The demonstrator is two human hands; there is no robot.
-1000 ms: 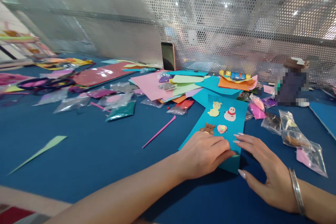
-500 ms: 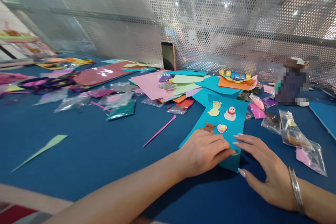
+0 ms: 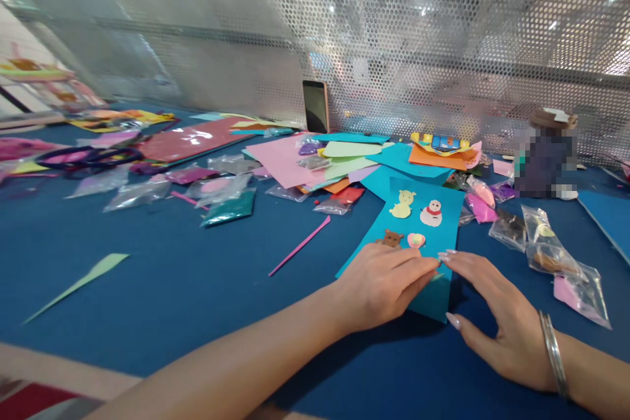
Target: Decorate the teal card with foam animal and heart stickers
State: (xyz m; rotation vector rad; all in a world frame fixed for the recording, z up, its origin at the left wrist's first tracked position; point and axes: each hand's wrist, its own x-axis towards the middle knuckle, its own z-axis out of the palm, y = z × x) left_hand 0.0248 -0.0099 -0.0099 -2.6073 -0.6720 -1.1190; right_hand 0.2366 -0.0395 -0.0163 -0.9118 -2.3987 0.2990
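Observation:
A turquoise paper card (image 3: 418,226) lies on the blue table, with a yellow figure, a snowman (image 3: 432,213), a brown bear and a pink heart stuck on it. My left hand (image 3: 381,285) rests flat on the card's near end, fingers stretched toward the right. My right hand (image 3: 487,305) lies beside it, fingers extended, their tips on the card's near right edge and meeting the left fingertips. A metal bangle (image 3: 554,354) is on my right wrist. Neither hand grips anything.
Coloured paper sheets (image 3: 339,157) are piled behind the card. A phone (image 3: 315,106) leans on the perforated metal screen. Plastic bags of small items (image 3: 558,256) lie at right and left. A pink strip (image 3: 298,246), a green paper sliver (image 3: 79,283) and a blurred container (image 3: 544,157) are also there.
My fingertips have slid slightly up the card's near end; the right fingers have closed in toward the left ones. Otherwise nothing has moved.

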